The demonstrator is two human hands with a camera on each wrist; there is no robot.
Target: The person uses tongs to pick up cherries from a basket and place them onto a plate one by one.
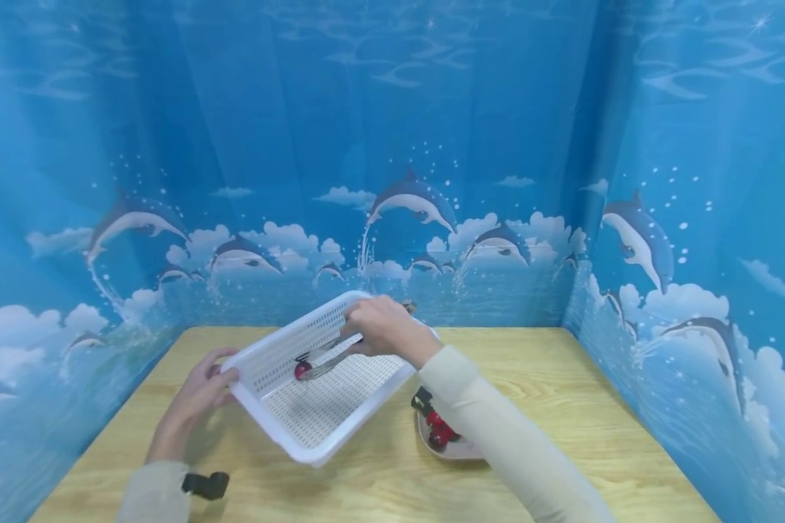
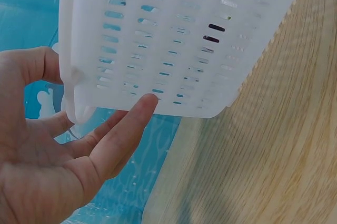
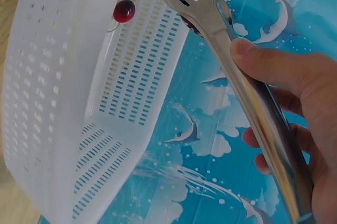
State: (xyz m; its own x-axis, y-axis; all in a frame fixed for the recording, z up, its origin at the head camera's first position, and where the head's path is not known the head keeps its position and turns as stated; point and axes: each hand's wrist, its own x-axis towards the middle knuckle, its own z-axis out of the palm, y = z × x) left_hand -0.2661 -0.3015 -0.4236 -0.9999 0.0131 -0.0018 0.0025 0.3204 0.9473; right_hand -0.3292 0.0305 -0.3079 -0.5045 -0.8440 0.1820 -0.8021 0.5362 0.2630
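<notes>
My left hand (image 1: 203, 388) holds one end of a white perforated plastic basket (image 1: 304, 457), thumb and fingers on either side of its rim. The basket is lifted and tilted above the table. My right hand (image 3: 295, 87) grips metal serving tongs (image 3: 255, 113), reaching over the basket. Through slots in the tongs' head shows something red, probably a cherry, with a green stem. A dark red cherry (image 3: 124, 11) with a stem is seen inside the basket. In the head view, a cherry (image 1: 303, 371) appears at the tongs' tips.
A light shallow dish (image 1: 458, 452) with several red cherries (image 1: 440, 434) stands on the wooden table (image 1: 536, 378), partly hidden by my right sleeve (image 1: 497, 428). Blue dolphin-print curtains (image 1: 392, 181) surround the table's back and sides.
</notes>
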